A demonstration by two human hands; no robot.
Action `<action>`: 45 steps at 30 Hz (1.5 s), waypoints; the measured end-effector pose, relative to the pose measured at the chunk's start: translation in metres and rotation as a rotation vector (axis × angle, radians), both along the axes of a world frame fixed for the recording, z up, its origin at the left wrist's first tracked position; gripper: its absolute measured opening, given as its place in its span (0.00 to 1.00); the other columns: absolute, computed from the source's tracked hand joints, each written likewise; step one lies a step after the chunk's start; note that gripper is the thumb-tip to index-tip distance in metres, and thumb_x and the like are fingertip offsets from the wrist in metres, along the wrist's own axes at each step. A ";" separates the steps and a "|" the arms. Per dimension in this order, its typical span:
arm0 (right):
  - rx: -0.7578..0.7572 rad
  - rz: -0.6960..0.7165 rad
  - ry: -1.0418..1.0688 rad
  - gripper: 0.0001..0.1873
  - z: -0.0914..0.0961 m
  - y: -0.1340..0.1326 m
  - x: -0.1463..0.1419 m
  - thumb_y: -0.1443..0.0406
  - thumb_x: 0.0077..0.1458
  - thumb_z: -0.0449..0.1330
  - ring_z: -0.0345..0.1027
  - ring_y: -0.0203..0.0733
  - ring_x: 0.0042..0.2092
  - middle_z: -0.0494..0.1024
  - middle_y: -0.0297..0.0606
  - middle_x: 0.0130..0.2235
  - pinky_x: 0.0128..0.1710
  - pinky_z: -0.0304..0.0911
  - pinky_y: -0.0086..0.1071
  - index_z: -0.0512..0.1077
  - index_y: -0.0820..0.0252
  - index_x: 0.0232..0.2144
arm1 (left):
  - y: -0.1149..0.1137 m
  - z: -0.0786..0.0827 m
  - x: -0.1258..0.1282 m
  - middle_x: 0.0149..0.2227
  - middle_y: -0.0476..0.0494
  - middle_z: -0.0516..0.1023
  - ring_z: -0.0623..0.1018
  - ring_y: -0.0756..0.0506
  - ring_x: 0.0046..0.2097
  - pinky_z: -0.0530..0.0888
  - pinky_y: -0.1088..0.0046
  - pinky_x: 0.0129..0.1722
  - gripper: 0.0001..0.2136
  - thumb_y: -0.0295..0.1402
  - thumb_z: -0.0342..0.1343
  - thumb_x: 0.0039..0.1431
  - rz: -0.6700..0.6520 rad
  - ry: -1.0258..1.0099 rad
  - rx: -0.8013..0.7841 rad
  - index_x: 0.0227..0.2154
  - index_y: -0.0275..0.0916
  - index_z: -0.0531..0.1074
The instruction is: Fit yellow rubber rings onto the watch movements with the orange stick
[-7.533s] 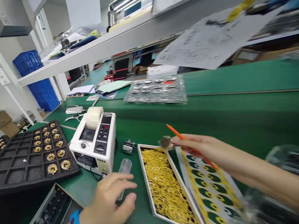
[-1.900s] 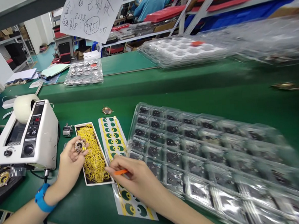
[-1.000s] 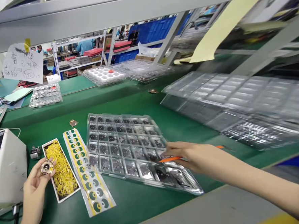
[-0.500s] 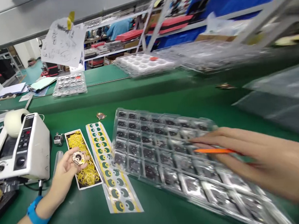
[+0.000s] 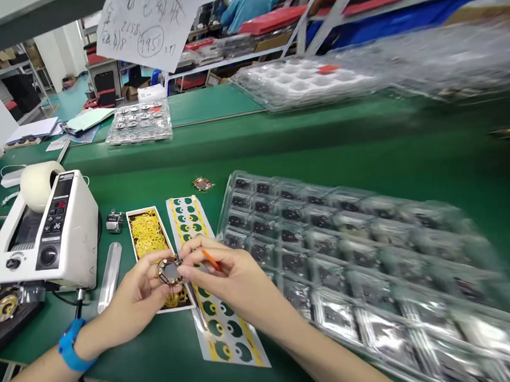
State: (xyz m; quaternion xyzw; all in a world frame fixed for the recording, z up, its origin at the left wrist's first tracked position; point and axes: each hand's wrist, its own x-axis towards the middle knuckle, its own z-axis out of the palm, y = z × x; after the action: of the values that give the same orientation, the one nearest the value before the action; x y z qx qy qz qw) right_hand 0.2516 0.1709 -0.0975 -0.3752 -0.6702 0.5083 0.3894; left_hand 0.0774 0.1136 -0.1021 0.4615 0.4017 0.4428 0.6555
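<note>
My left hand (image 5: 136, 299) pinches a small round gold-rimmed part (image 5: 170, 271) with a grey disc at its middle. Across from it, my right hand (image 5: 232, 276) has its thumb and fingertips at the right edge of this part. An orange stick-like tool (image 5: 210, 259) is tucked in the right fingers; its lower end is hidden. Whether the fingertips also pinch something small cannot be made out. Under the hands lie a white box (image 5: 132, 239) of yellow rings and a white sticker sheet (image 5: 258, 352) with yellow and green shapes.
A clear compartment tray (image 5: 276, 181) of dark square pieces covers the right side. To the left stand a tape dispenser (image 5: 82, 224), a tally counter (image 5: 114, 221) and a clear tube (image 5: 110, 275). Another gold-rimmed part (image 5: 203, 184) lies behind the sheet. More trays (image 5: 304, 81) rest on the shelf.
My right hand has come left from the tray to the round part, still with the orange tool. The part in my left hand is now tilted and shows a grey disc. The view has shifted.
</note>
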 end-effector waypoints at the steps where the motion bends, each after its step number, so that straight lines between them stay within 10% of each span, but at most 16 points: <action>1: -0.020 0.005 0.010 0.08 0.000 -0.001 0.001 0.63 0.50 0.60 0.68 0.39 0.34 0.73 0.37 0.33 0.34 0.64 0.34 0.74 0.57 0.22 | 0.000 0.001 0.000 0.49 0.42 0.76 0.76 0.47 0.48 0.71 0.69 0.52 0.19 0.37 0.58 0.60 -0.004 0.001 -0.004 0.54 0.46 0.67; 14: -0.060 -0.005 0.018 0.10 -0.006 -0.004 0.001 0.63 0.50 0.60 0.66 0.38 0.32 0.73 0.35 0.29 0.34 0.65 0.33 0.72 0.58 0.19 | 0.000 0.002 0.002 0.41 0.45 0.78 0.76 0.47 0.49 0.72 0.69 0.53 0.19 0.29 0.54 0.61 -0.021 0.086 0.013 0.56 0.44 0.66; 34: 0.409 -0.171 -0.239 0.07 -0.019 -0.020 -0.011 0.71 0.56 0.58 0.71 0.38 0.31 0.75 0.34 0.30 0.29 0.63 0.30 0.69 0.58 0.26 | 0.004 -0.009 0.011 0.25 0.52 0.72 0.73 0.51 0.28 0.74 0.76 0.33 0.12 0.38 0.61 0.55 0.238 0.178 -0.049 0.40 0.38 0.72; 45: 0.205 -0.056 -0.284 0.11 -0.015 -0.013 -0.013 0.67 0.56 0.56 0.61 0.35 0.26 0.66 0.30 0.25 0.24 0.55 0.28 0.63 0.57 0.22 | 0.002 -0.007 0.013 0.32 0.47 0.77 0.78 0.47 0.34 0.77 0.69 0.37 0.16 0.43 0.63 0.52 0.251 0.075 -0.101 0.38 0.40 0.70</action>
State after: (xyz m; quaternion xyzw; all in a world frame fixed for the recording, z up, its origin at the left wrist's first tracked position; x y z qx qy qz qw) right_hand 0.2381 0.1578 -0.1121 -0.4200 -0.7561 0.3681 0.3413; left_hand 0.0906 0.1160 -0.1088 0.3901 0.5022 0.4831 0.6019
